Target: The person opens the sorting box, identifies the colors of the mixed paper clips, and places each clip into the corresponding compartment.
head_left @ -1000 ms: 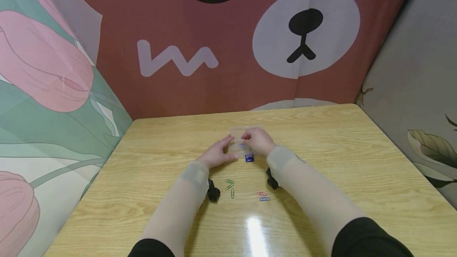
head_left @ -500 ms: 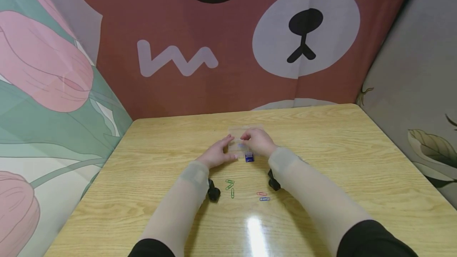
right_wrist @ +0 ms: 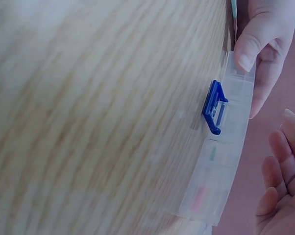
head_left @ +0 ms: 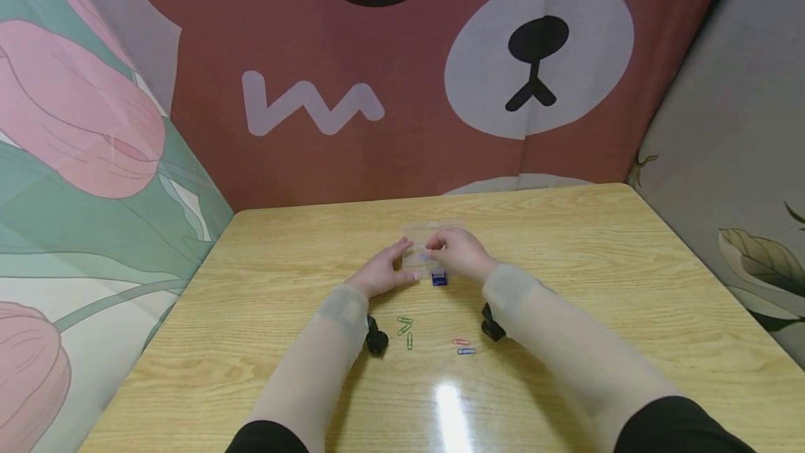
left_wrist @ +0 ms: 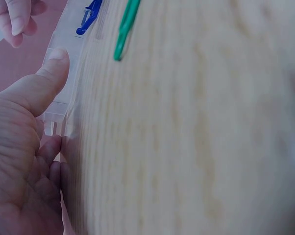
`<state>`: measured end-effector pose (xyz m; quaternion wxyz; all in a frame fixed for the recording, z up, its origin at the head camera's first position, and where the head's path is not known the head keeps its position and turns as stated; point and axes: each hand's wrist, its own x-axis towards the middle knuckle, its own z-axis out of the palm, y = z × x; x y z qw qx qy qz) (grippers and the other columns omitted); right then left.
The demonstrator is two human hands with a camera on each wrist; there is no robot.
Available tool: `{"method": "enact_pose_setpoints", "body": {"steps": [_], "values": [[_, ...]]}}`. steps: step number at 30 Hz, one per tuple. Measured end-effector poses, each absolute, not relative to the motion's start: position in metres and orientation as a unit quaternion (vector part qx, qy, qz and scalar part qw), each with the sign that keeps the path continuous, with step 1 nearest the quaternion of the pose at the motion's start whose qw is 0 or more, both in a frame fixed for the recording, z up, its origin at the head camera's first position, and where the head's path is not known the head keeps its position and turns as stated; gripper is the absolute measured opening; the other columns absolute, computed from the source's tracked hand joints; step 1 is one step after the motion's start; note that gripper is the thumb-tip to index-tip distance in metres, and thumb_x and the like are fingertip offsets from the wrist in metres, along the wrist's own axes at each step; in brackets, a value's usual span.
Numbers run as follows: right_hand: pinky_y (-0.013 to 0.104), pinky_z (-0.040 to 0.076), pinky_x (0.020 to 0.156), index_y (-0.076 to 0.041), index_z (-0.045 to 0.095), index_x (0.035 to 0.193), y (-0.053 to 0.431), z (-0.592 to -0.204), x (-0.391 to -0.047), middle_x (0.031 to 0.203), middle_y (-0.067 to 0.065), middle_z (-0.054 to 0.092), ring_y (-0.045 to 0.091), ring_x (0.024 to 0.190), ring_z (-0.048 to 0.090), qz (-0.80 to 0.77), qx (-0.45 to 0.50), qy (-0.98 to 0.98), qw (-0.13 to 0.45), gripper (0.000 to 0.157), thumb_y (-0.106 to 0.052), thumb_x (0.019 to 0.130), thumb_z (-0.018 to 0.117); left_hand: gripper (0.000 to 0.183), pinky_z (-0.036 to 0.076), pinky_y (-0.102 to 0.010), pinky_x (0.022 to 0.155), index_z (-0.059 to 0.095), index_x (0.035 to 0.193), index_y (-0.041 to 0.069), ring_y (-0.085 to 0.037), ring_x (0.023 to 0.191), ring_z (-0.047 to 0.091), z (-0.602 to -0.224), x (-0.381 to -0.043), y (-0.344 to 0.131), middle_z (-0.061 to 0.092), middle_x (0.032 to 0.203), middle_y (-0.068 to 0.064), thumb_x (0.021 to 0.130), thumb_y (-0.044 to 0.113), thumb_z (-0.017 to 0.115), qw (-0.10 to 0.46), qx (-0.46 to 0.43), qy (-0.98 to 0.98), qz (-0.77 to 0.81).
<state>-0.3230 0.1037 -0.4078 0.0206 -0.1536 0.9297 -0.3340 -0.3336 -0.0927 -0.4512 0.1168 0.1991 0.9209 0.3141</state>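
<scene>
Pale counter (head_left: pixel 566 250), clear box (right_wrist: pixel 228 142): probably light, best steadied where left hand (head_left: pixel 383 271) grips its end (right hand (head_left: pixel 460 251)'s hold I can't tell).

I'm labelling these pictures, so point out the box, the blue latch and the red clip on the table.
Box (right_wrist: pixel 234 128): right wrist view, on its clear wall.
Blue latch (right_wrist: pixel 212 102): right wrist view, mid-body.
Red clip (head_left: pixel 461 342): head view, on its middle.
</scene>
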Motion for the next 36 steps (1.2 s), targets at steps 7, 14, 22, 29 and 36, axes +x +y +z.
{"method": "enact_pose_setpoints", "body": {"steps": [7,14,22,29,36], "values": [[0.030,0.041,0.070,-0.016,0.064,0.089,0.109,-0.405,-0.315,0.085,-0.006,0.055,0.012,0.078,0.049,-0.350,-0.161,0.923,0.021,0.013,-0.024,0.080,0.062,0.079,0.017,-0.039,0.099,0.022,0.137,0.028,-0.014,0.126,0.012,-0.453,-0.334,-0.093,0.010,0.142,0.011,0.072,0.052,0.060,0.118,0.197,0.921,0.315],[0.029,0.042,0.064,-0.013,0.065,0.093,0.112,-0.402,-0.301,0.084,-0.006,0.055,0.013,0.076,0.049,-0.383,-0.149,0.910,0.055,0.018,-0.024,0.080,0.062,0.079,0.016,-0.039,0.099,0.023,0.137,0.025,-0.016,0.126,0.014,-0.454,-0.334,-0.093,0.012,0.142,0.008,0.072,0.049,0.061,0.114,0.205,0.917,0.321],[0.028,0.042,0.061,-0.013,0.065,0.091,0.114,-0.400,-0.288,0.082,-0.005,0.055,0.013,0.074,0.049,-0.391,-0.153,0.905,0.067,0.017,-0.025,0.079,0.062,0.077,0.016,-0.038,0.099,0.023,0.137,0.024,-0.016,0.126,0.013,-0.452,-0.333,-0.092,0.012,0.142,0.006,0.073,0.046,0.061,0.112,0.207,0.919,0.317],[0.029,0.041,0.062,-0.015,0.067,0.084,0.117,-0.401,-0.274,0.078,-0.008,0.055,0.013,0.073,0.048,-0.377,-0.190,0.905,0.055,0.009,-0.021,0.077,0.065,0.077,0.016,-0.039,0.099,0.024,0.137,0.024,-0.016,0.126,0.013,-0.450,-0.333,-0.092,0.012,0.142,0.006,0.073,0.047,0.061,0.111,0.206,0.919,0.316],[0.033,0.040,0.076,-0.015,0.066,0.083,0.123,-0.403,-0.256,0.084,-0.009,0.059,0.016,0.087,0.051,-0.380,-0.203,0.900,0.068,0.008,-0.017,0.075,0.067,0.076,0.015,-0.038,0.100,0.024,0.137,0.024,-0.015,0.126,0.012,-0.449,-0.332,-0.093,0.011,0.142,0.008,0.074,0.046,0.061,0.113,0.199,0.923,0.310]]}}
